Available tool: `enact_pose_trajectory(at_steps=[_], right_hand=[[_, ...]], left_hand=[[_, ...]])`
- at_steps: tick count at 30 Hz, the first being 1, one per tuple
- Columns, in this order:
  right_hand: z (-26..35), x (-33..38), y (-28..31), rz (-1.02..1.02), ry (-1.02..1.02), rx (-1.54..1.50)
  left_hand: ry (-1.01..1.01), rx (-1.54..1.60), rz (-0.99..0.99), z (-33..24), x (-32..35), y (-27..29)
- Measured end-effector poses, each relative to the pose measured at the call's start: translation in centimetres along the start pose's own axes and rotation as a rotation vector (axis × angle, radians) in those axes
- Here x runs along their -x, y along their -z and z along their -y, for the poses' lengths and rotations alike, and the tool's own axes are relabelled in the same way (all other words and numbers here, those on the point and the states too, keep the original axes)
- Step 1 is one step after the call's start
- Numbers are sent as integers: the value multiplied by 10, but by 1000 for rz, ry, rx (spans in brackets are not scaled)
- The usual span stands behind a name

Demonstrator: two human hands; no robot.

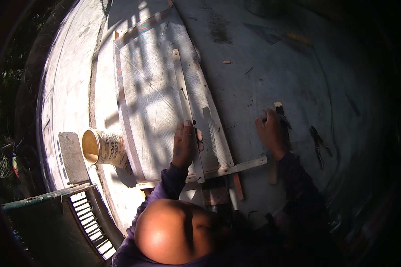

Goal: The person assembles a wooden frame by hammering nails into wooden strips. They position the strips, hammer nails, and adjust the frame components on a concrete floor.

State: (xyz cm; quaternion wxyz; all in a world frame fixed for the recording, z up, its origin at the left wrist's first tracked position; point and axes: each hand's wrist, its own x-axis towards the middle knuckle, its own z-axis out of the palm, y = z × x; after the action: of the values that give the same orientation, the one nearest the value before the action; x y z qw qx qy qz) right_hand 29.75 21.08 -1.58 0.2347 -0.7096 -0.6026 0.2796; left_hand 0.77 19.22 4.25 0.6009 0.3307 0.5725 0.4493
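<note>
A wooden frame with mesh stretched across it lies on the concrete; its crosspiece (249,164) runs along the near end. A long, narrow wooden strip (179,71) with nails in it lies lengthwise over the mesh (147,107). Around this strip my left hand (182,144) is closed, fingers on one side and thumb on the other. To the right of the frame, my right hand (272,135) is closed with its fingertips pinched together. Whatever those fingers hold is too dark to make out. Just beyond it shows a dark piece with a pale end (278,105), partly hidden by the hand.
Pliers (317,144) lie on the floor at right. Left of the frame, a tipped bucket (109,147) rests beside a concrete block (73,158). A green-edged metal panel (44,200) stands at lower left. A tool with a yellowish handle (300,40) lies at the far right.
</note>
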Motion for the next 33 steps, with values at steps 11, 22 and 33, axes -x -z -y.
enact_pose_trajectory(at_steps=[11, 22, 33], right_hand=[[-44, 70, 13, -36, -320, 323], [-8, 14, 135, 466, -621, -209], [101, 22, 440, 542, -604, 161]], left_hand=[[109, 155, -43, -9, -44, -14], [-194, 184, 69, -87, -150, 4], [-595, -735, -377, -148, -345, 32]])
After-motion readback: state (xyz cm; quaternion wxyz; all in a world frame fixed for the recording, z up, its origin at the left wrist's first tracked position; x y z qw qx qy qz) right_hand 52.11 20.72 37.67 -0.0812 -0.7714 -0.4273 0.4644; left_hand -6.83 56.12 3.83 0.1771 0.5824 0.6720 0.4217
